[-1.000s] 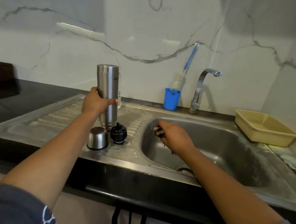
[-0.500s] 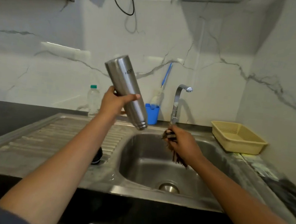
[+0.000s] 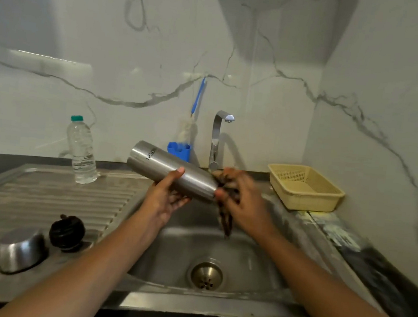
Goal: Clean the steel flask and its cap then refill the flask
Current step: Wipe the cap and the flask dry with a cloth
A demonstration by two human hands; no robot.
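The steel flask [image 3: 165, 169] lies almost level above the sink basin [image 3: 250, 266], its mouth end pointing right. My left hand [image 3: 167, 198] grips its body from below, thumb over the top. My right hand [image 3: 242, 203] holds a dark scrubber [image 3: 224, 219] against the flask's mouth end; the mouth itself is hidden. On the drainboard at the lower left stand the steel cup cap [image 3: 21, 251], upside down, and the black stopper [image 3: 66, 232] beside it.
A clear water bottle [image 3: 81, 151] with a green cap stands on the drainboard [image 3: 44, 197]. Behind the basin are a tap [image 3: 217, 138] and a blue cup [image 3: 179, 151] holding a bottle brush. A yellow basket [image 3: 303, 187] sits at the right.
The flask has come down from a raised tilt to nearly level over the basin. My right hand has moved the scrubber up to the flask's mouth end.
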